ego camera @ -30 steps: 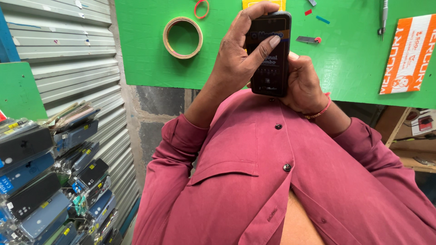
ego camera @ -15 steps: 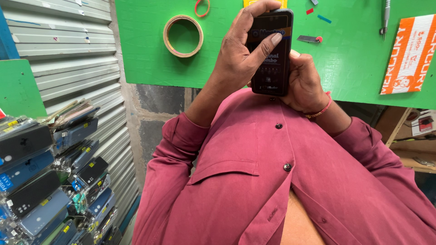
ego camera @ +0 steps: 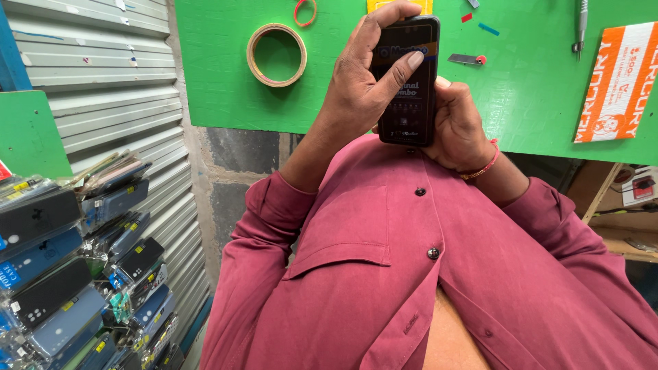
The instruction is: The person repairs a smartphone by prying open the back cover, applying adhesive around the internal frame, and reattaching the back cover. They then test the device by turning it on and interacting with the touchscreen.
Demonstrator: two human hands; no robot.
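Note:
A black smartphone [ego camera: 406,82] is held upright over the green tabletop [ego camera: 534,103], its lit screen facing me. My left hand [ego camera: 353,92] wraps around its left edge, fingers curled over the top and thumb pressed on the screen's upper part. My right hand [ego camera: 460,127], with a red thread bracelet at the wrist, grips the phone's right side and lower end. My maroon shirt sleeves fill the lower part of the view.
On the green tabletop lie a roll of brown tape [ego camera: 277,55], a red rubber band [ego camera: 306,11], a small cutter blade [ego camera: 467,59], a slim metal tool [ego camera: 581,24] and an orange printed card [ego camera: 620,82]. Packaged phone cases [ego camera: 68,274] hang at left by a grey shutter [ego camera: 103,75].
The phone's screen has gone from a dim keypad to a brighter picture with text. My left thumb has shifted slightly on the screen. Both hands stay on the phone.

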